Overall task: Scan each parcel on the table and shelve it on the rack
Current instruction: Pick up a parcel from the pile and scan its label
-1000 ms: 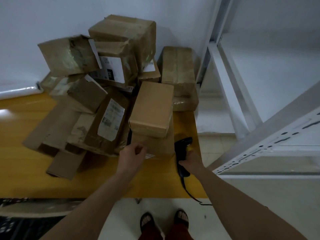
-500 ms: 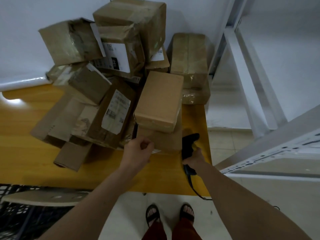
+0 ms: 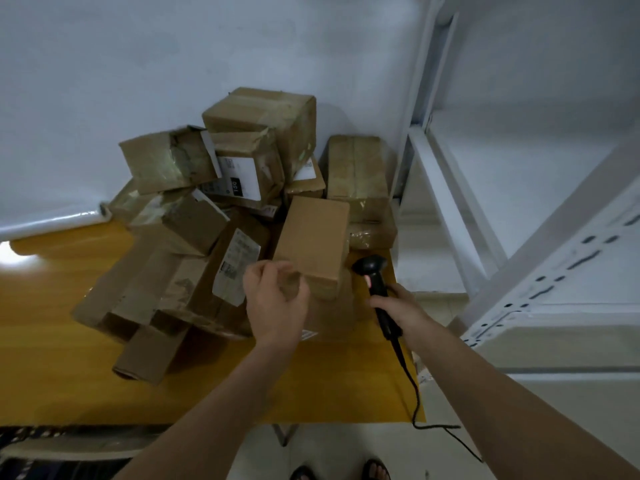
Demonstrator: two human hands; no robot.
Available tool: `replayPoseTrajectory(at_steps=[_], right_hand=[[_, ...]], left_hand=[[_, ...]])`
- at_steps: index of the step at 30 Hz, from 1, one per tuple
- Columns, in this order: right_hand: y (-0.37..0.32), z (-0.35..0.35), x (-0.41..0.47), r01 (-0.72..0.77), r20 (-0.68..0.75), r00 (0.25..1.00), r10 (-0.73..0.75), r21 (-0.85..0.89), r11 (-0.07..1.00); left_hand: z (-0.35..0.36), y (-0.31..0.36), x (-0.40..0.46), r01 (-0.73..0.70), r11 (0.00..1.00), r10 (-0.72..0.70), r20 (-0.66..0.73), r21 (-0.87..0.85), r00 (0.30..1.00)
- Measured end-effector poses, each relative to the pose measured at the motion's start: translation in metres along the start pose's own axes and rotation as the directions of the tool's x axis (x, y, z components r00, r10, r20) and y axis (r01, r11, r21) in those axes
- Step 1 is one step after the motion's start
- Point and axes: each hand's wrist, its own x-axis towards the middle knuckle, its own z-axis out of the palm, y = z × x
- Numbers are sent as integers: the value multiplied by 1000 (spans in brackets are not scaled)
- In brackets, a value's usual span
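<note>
Your left hand (image 3: 275, 299) has risen, fingers curled at the plain box (image 3: 313, 242), grip unclear; right hand (image 3: 398, 306) keeps holding scanner (image 3: 375, 278); scan next.

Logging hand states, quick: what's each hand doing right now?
Left hand: fingers curled at the near corner of the plain cardboard box; actual grip cannot be told.
Right hand: grips the black barcode scanner.

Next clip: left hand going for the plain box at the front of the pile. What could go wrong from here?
1. The plain box sits on another box inside a loosely stacked pile; pulling it with the left hand alone might shift its neighbours.
2. The right hand holds the scanner, so it cannot steady anything.
3. The scanner cord hangs off the table edge toward the feet and could snag.
</note>
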Motion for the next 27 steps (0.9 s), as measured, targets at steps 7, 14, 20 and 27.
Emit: replayPoseTrajectory(at_steps=[7, 14, 20, 27], right_hand=[[-33, -10, -37, 86, 1, 996, -86, 103, 991], [-37, -14, -54, 93, -7, 996, -93, 211, 973], [-36, -15, -64, 51, 67, 994, -85, 408, 912], [-36, -11, -63, 48, 34, 997, -67, 408, 912]], left_hand=[[10, 15, 8, 3, 985, 5, -42, 172, 999], [22, 14, 19, 52, 934, -91, 96, 353, 991], [32, 10, 18, 17, 899, -66, 98, 437, 993], [41, 13, 14, 36, 901, -85, 93, 432, 992]])
